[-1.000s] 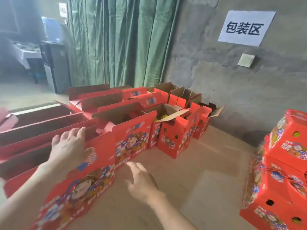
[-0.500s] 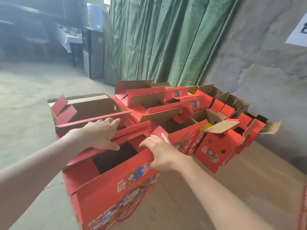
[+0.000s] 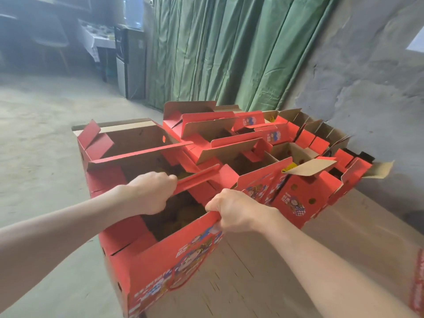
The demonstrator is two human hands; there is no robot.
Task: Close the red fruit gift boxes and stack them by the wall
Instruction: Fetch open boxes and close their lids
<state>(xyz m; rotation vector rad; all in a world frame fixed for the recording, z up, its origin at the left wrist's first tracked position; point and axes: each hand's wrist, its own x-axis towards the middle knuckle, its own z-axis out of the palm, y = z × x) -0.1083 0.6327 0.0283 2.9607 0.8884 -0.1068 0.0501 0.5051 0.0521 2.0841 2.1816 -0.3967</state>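
Concrete floor [image 3: 46,157], green curtain [image 3: 218,53] and rough grey wall [image 3: 367,88] in the background, all behind the near box [image 3: 160,267]. Cardboard sheet [image 3: 344,237] spread on the floor under and to the right of the near box.

Near box: red, cartoon print on the front, top open. Left hand [image 3: 149,193] curled tight round its far flap [image 3: 197,177], knuckles up, holding the flap over the opening. Right hand [image 3: 236,212] clenched on the top edge [image 3: 206,220] of its front panel, fingers wrapped over the edge.

Inside the near box: dark contents with yellowish-brown patches, too shadowed to identify.

Behind the near box: more red boxes [image 3: 229,138] packed side by side up to the wall, flaps raised or splayed. In one of them, behind and right of the near box, a yellow item [image 3: 290,166] under a loose brown flap [image 3: 312,167]; contents of the others hidden.

Behind and left of the near box: left box [image 3: 128,143], brown inner walls showing.

Far right of the near box: red printed strip [image 3: 418,283], cut off, not identifiable.
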